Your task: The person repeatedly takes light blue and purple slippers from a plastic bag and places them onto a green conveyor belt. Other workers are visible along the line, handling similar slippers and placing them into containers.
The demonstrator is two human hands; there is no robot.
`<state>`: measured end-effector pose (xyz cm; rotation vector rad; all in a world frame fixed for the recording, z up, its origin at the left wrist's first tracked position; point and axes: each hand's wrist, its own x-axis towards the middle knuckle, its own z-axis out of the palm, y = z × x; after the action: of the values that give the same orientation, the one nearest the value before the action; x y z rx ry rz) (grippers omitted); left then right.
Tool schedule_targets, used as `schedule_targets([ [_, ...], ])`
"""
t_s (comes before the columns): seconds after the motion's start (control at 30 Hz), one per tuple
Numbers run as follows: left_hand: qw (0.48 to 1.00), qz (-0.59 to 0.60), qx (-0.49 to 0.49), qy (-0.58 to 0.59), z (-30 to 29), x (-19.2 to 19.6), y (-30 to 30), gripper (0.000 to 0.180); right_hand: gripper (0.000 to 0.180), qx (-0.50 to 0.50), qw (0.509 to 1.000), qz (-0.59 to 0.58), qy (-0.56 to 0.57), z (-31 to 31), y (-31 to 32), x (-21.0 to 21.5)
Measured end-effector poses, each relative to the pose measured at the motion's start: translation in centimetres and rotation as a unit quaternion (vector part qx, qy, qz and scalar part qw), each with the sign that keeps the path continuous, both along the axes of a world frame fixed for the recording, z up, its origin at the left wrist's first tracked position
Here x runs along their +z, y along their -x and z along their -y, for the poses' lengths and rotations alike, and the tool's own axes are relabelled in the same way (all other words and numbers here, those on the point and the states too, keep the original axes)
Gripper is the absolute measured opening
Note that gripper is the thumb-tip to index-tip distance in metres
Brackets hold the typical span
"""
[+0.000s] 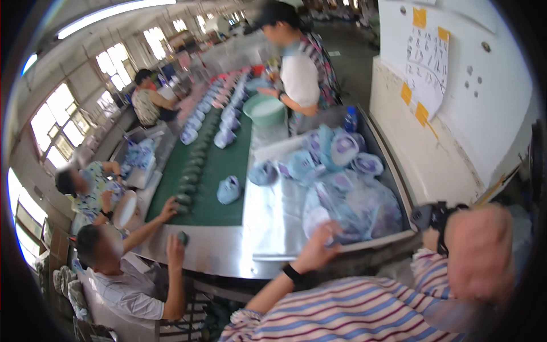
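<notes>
At the near edge of the steel tray, my left hand [320,246] reaches over a clear plastic bag [373,208] of pale blue and purple shoe-like pieces. Its blurred fingers look curled, with a bit of pale blue at them; what they hold I cannot make out. My right hand [478,251] is raised large and blurred at the right, its fingers hidden. A black device [430,219] is strapped by its wrist. Loose blue and purple shoe pieces [345,149] lie heaped behind the bag. One blue shoe piece [263,172] sits at the heap's left end.
A green conveyor belt [228,165] carries rows of dark rounded pieces [196,154] and blue shoe pieces [225,137]. A single blue shoe [229,190] stands on it. Co-workers [134,285] line its left side. Another person [299,74] stands beyond a green basin [265,111]. A blue bottle [350,119] stands behind the heap.
</notes>
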<state>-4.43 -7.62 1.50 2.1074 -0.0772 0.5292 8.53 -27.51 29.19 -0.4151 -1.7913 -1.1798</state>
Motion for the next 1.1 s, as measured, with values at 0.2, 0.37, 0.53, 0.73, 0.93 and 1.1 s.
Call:
schedule_targets([
  [0.2,0.968,-0.25,-0.003,-0.031,-3.9,-9.3,-5.5,0.097,0.022,-0.239,0.876,-0.35,0.23,-4.1,-10.8,-3.5],
  [0.37,0.943,-0.258,0.079,-0.195,-0.6,-5.6,-8.6,0.092,0.038,-0.301,0.684,-0.253,0.615,-9.9,-18.6,-11.3],
  [0.53,0.929,-0.271,-0.031,-0.249,-4.1,-6.8,-9.2,0.058,0.05,-0.337,0.482,-0.208,0.782,-13.5,-24.9,-26.2],
  [0.73,0.959,-0.184,0.008,-0.217,-8.4,-9.9,-2.1,0.048,0.07,-0.38,0.377,-0.283,0.796,-13.2,-27.6,-34.3],
  [0.93,0.983,-0.168,-0.061,0.03,-10.4,-9.0,-3.6,0.046,0.04,-0.508,0.337,-0.243,0.754,-15.9,-23.0,-42.3],
  [1.1,0.942,-0.253,0.161,0.148,-13.7,-15.0,-0.3,0.082,0.015,-0.247,0.434,-0.472,0.726,-16.6,-21.8,-37.9],
])
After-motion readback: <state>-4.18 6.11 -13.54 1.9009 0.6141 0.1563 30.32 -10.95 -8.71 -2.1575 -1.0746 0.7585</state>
